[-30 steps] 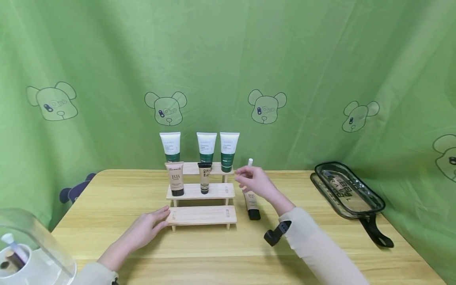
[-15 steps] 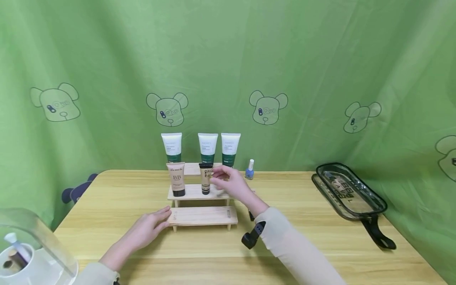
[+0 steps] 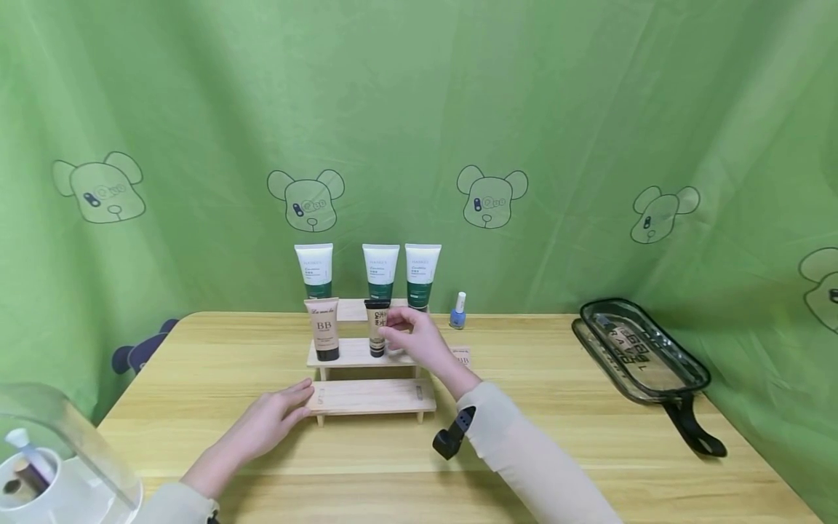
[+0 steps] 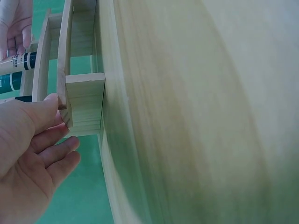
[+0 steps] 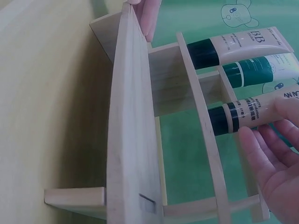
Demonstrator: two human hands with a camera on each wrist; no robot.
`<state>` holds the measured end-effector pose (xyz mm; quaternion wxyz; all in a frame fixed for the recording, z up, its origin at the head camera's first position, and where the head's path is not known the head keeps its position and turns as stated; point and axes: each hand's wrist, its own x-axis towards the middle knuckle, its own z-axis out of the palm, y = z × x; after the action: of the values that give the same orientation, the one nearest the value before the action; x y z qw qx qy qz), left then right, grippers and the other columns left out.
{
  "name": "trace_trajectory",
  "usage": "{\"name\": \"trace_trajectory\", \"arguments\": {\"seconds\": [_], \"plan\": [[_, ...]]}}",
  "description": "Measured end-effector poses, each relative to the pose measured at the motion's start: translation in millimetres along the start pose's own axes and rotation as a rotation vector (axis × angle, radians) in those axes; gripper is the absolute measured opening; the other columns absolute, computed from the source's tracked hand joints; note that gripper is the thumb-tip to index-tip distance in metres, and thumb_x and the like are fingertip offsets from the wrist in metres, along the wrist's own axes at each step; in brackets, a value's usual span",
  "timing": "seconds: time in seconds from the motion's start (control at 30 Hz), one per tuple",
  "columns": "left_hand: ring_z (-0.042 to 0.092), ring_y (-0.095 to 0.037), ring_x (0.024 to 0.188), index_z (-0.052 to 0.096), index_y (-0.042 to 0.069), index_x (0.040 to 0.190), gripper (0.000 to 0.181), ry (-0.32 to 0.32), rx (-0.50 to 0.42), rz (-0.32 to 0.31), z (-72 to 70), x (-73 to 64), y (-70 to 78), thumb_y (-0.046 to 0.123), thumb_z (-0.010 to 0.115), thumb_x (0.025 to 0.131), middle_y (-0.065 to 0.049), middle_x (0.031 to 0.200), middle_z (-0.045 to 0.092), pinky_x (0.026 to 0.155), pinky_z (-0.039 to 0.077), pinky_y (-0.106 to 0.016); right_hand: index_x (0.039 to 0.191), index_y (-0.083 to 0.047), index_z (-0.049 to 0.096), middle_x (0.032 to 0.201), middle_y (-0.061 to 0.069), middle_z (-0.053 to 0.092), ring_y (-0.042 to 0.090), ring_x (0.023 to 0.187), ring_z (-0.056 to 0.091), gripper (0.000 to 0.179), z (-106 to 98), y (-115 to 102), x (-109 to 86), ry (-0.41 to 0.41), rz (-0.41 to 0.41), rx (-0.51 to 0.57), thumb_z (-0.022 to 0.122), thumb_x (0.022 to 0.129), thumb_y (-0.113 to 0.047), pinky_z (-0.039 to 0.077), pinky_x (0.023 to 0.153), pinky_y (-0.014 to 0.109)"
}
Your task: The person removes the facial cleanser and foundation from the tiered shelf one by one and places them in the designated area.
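Observation:
A three-tier wooden display stand (image 3: 372, 397) stands on the table. My left hand (image 3: 270, 421) pinches the left end of its lowest step, the thumb on the board's edge in the left wrist view. On the middle step, my right hand (image 3: 422, 340) pinches a small beige foundation tube (image 3: 376, 320) with a black cap. That tube stands upright, cap down, its cap at the board in the right wrist view. A larger BB cream tube (image 3: 324, 327) stands to its left. Several white-and-green tubes (image 3: 381, 266) line the top step.
Behind my right wrist a second BB cream tube (image 3: 462, 355) lies on the table, mostly hidden. A blue nail polish bottle (image 3: 457, 313) stands farther back. A glass pan (image 3: 644, 349) is at the right, a white cup (image 3: 29, 480) with pens at the left.
My right hand has moved left from beside the stand to the small foundation tube and now holds it. The nail polish bottle came into full view. My left hand stays put.

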<state>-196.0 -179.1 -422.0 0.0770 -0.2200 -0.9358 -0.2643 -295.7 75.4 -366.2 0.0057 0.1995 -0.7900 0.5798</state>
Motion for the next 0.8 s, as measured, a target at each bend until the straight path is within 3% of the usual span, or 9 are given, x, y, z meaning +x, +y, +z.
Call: {"name": "trace_trajectory", "arguments": {"seconds": [0.47, 0.8], "plan": [[0.047, -0.036, 0.117, 0.055, -0.005, 0.122, 0.039, -0.003, 0.004, 0.001, 1.0, 0.4, -1.6, 0.015, 0.061, 0.089, -0.018, 0.131, 0.047, 0.098, 0.037, -0.049, 0.105, 0.003, 0.060, 0.094, 0.011, 0.062, 0.022, 0.082, 0.060, 0.024, -3, -6, -8.5, 0.046, 0.003, -0.016, 0.066, 0.084, -0.007, 0.057, 0.065, 0.030], [0.047, -0.037, 0.117, 0.055, -0.004, 0.123, 0.040, -0.008, 0.010, -0.006, 1.5, 0.3, -2.7, 0.016, 0.061, 0.089, -0.017, 0.132, 0.047, 0.099, 0.036, -0.050, 0.108, 0.010, 0.057, 0.096, 0.017, 0.060, 0.023, 0.084, 0.059, 0.029, -32, -20, -30.1, 0.061, -0.017, 0.015, 0.065, 0.085, -0.004, 0.057, 0.068, 0.036]]}}
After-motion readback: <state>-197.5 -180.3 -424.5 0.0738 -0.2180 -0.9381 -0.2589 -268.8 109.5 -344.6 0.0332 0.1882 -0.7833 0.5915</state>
